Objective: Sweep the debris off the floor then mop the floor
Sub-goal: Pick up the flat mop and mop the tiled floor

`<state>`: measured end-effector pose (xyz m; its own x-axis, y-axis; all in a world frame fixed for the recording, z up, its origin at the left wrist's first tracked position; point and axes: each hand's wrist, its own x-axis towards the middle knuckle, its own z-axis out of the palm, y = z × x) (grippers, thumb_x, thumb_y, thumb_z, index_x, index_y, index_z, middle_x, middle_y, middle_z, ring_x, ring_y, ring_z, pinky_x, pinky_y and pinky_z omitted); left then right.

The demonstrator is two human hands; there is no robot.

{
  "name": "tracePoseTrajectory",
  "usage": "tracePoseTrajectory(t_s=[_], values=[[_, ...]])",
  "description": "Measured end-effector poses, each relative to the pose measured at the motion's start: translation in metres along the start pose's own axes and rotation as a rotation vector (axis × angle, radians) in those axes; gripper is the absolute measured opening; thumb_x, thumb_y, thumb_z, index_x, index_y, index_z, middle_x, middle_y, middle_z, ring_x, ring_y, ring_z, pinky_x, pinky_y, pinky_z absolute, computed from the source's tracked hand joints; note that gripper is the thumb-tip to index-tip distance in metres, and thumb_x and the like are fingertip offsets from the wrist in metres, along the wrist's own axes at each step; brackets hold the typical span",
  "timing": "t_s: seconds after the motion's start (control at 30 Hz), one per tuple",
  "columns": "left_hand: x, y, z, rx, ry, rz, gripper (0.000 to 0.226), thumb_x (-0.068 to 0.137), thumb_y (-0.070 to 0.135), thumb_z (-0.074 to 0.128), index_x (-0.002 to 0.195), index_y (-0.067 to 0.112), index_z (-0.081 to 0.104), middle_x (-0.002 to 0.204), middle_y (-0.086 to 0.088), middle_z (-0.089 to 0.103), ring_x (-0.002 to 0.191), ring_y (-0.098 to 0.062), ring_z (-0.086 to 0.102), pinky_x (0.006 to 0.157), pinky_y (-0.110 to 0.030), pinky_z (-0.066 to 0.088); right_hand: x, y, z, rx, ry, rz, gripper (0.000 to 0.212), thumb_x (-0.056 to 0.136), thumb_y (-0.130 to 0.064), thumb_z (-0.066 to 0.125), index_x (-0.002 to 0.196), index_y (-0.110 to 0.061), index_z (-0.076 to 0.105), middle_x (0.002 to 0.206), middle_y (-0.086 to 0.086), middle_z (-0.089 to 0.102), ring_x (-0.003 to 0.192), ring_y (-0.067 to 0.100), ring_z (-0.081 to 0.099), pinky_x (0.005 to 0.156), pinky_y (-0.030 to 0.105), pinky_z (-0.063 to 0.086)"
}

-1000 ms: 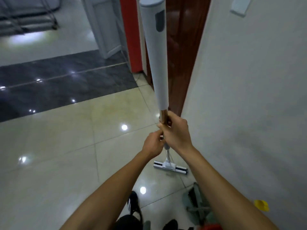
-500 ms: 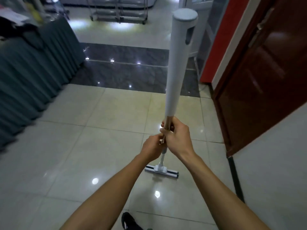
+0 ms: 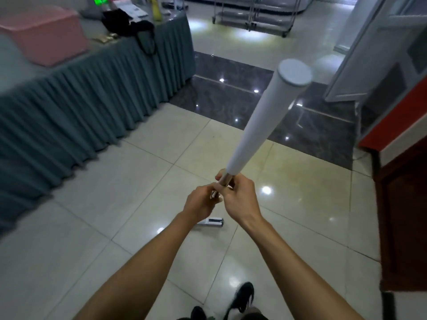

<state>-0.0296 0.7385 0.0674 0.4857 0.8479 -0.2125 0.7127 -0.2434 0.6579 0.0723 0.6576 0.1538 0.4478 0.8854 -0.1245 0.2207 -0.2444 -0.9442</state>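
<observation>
White mop handle (image 3: 265, 121) tilts up-right; both the right hand (image 3: 240, 199) and the left hand (image 3: 201, 204) have fingers (image 3: 219, 177) curled tight around its metal shaft, mop head (image 3: 213, 221) on the tiled floor (image 3: 138, 181).

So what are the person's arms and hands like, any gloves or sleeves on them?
No gloves and no sleeves in view: both forearms are bare up to the bottom edge of the picture. The left hand and right hand carry no watch, ring or band that I can see.
</observation>
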Motion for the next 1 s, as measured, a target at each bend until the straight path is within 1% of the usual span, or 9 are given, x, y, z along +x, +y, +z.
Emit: tracePoseTrajectory(t_s=[0.1,0.37,0.43,0.5,0.6,0.8,0.9,0.97,1.0], values=[[0.021,-0.019,-0.012,-0.003,0.084,-0.052,0.016,0.095,0.019,0.058,0.107,0.021,0.067,0.082,0.006,0.061,0.076,-0.023,0.055,0.064,-0.029,0.037,0.035,-0.005,0.019,0.011,-0.090,-0.036,0.014,0.087,-0.004,0.068,0.096,-0.015,0.068,0.088,0.000,0.070,0.079,0.010,0.066,0.066,0.014,0.053],[0.101,-0.024,-0.039,-0.006,0.223,-0.265,0.015,0.100,0.020,0.057,0.095,0.033,0.056,0.078,0.010,0.060,0.071,-0.017,0.058,0.061,-0.029,0.044,0.144,-0.020,0.035,0.012,-0.304,-0.097,0.016,0.085,-0.002,0.070,0.096,-0.013,0.066,0.088,0.000,0.069,0.080,0.009,0.067,0.066,0.012,0.050],[0.121,-0.026,-0.043,-0.005,0.240,-0.281,0.013,0.099,0.021,0.058,0.096,0.034,0.059,0.082,0.007,0.064,0.075,-0.020,0.062,0.066,-0.033,0.052,0.167,-0.025,0.036,-0.003,-0.331,-0.132,0.016,0.085,-0.001,0.069,0.095,-0.013,0.066,0.088,0.002,0.068,0.083,0.013,0.066,0.068,0.013,0.051],[0.141,-0.026,-0.046,-0.014,0.246,-0.284,0.011,0.099,0.020,0.059,0.102,0.028,0.066,0.085,0.006,0.067,0.074,-0.017,0.062,0.067,-0.032,0.052,0.188,-0.027,0.034,-0.011,-0.342,-0.144,0.016,0.085,-0.001,0.069,0.095,-0.013,0.066,0.088,0.003,0.068,0.085,0.014,0.066,0.067,0.012,0.051],[0.174,-0.021,-0.049,-0.034,0.242,-0.261,0.015,0.100,0.020,0.059,0.110,0.024,0.070,0.087,0.009,0.068,0.071,-0.009,0.057,0.065,-0.027,0.046,0.219,-0.027,0.028,0.010,-0.347,-0.139,0.016,0.086,-0.002,0.069,0.099,-0.011,0.067,0.091,0.003,0.070,0.089,0.014,0.067,0.069,0.011,0.051],[0.246,-0.017,-0.054,0.006,0.160,-0.170,0.019,0.098,0.024,0.058,0.113,0.028,0.069,0.099,0.004,0.072,0.086,-0.022,0.066,0.074,-0.035,0.054,0.281,-0.012,0.021,-0.025,-0.322,-0.128,0.020,0.086,-0.004,0.067,0.103,-0.012,0.069,0.092,-0.001,0.072,0.090,0.010,0.069,0.079,0.022,0.057],[0.284,-0.023,-0.055,0.067,0.089,-0.110,0.022,0.092,0.013,0.054,0.108,0.020,0.068,0.098,-0.003,0.072,0.082,-0.025,0.063,0.064,-0.031,0.042,0.312,0.000,0.024,-0.083,-0.300,-0.115,0.010,0.088,-0.008,0.068,0.098,-0.010,0.068,0.090,0.000,0.072,0.086,0.009,0.068,0.076,0.026,0.057],[0.309,-0.027,-0.058,0.056,0.039,-0.089,0.024,0.092,0.006,0.053,0.109,0.013,0.069,0.099,-0.010,0.071,0.088,-0.034,0.064,0.066,-0.030,0.038,0.329,0.006,0.028,-0.117,-0.272,-0.095,0.009,0.089,-0.010,0.068,0.098,-0.008,0.068,0.092,0.002,0.071,0.086,0.009,0.066,0.075,0.028,0.056],[0.322,-0.028,-0.061,0.052,0.023,-0.067,0.026,0.092,0.005,0.054,0.112,0.013,0.069,0.103,-0.012,0.071,0.094,-0.037,0.065,0.068,-0.031,0.039,0.338,0.005,0.030,-0.112,-0.251,-0.078,0.012,0.090,-0.010,0.068,0.102,-0.008,0.068,0.096,0.003,0.071,0.089,0.007,0.065,0.075,0.024,0.054]])
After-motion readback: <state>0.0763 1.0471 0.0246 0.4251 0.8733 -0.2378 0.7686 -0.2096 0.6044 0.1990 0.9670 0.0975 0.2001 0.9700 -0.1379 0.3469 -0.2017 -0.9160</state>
